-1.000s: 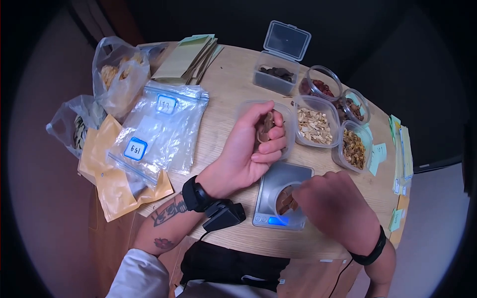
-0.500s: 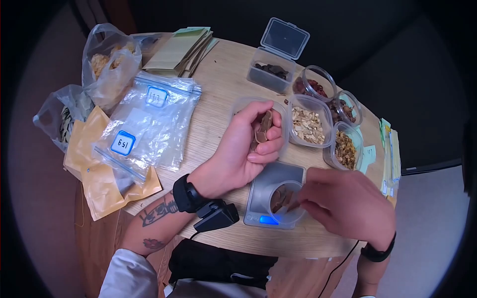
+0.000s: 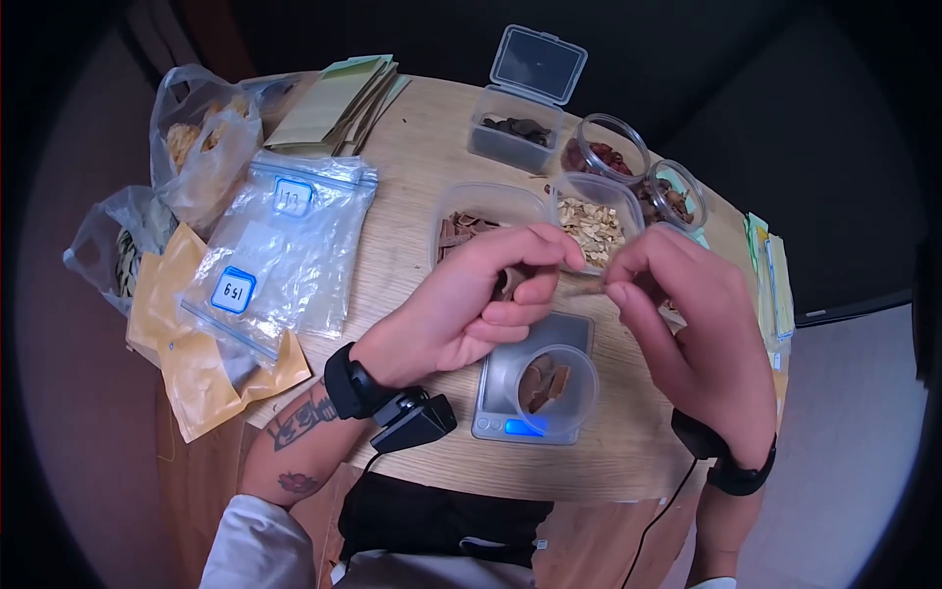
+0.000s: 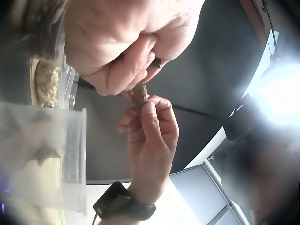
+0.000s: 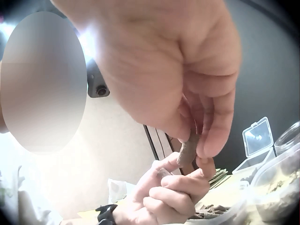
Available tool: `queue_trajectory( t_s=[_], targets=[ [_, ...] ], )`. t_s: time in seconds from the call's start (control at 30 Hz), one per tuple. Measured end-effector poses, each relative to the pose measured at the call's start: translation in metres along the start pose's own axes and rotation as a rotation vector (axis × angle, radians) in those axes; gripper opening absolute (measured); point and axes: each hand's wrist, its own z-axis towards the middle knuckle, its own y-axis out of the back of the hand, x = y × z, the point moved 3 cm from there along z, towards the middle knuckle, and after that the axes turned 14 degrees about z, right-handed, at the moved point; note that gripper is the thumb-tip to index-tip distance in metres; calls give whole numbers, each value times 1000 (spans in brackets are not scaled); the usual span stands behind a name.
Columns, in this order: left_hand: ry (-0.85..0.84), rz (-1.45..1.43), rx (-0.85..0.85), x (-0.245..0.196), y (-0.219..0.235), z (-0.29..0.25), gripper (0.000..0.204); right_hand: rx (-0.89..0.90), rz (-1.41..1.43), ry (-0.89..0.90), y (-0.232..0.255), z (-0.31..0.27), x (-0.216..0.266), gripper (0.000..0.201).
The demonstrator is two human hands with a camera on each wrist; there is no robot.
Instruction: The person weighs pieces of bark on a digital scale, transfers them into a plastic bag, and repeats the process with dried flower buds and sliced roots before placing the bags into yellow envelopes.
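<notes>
My left hand [image 3: 491, 299] curls round some brown bark pieces [image 3: 508, 283], mostly hidden by the fingers. Between thumb and fingers my right hand [image 3: 702, 329] pinches one bark piece [image 5: 188, 149], right at the left fingertips. Below both hands, a clear round cup [image 3: 589, 393] with a few bark pieces [image 3: 543, 381] stands on a digital scale [image 3: 564, 332], whose display glows blue. Behind the left hand is a clear tub [image 3: 442, 218] of bark strips [image 3: 461, 231], partly covered by that hand.
Clear tubs of pale slices [image 3: 589, 236], dark pieces [image 3: 515, 130], red dried pieces [image 3: 599, 157] and brown pieces [image 3: 672, 204] line the back right. On the left lie labelled zip bags [image 3: 285, 260], a padded envelope [image 3: 201, 378], plastic bags [image 3: 211, 172] and paper packets [image 3: 329, 108].
My right hand has left the cup and risen to the left fingertips, now pinching a bark piece there. The left fingers have drawn in over their pieces. The head view has shifted slightly.
</notes>
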Motion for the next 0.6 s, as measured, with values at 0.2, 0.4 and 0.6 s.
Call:
queue_trajectory(
  t_s=[0.2,0.4,0.6],
  targets=[
    [18,228,81,5,-10,0,21,-90,4,155,-6,5,-9,11],
    [-43,-19,107,3,0,1,23,-193,98,114,-3,-26,38,24],
    [-156,-120,66,-1,7,2,24,-76,230,392,6,-62,77,37]
  ],
)
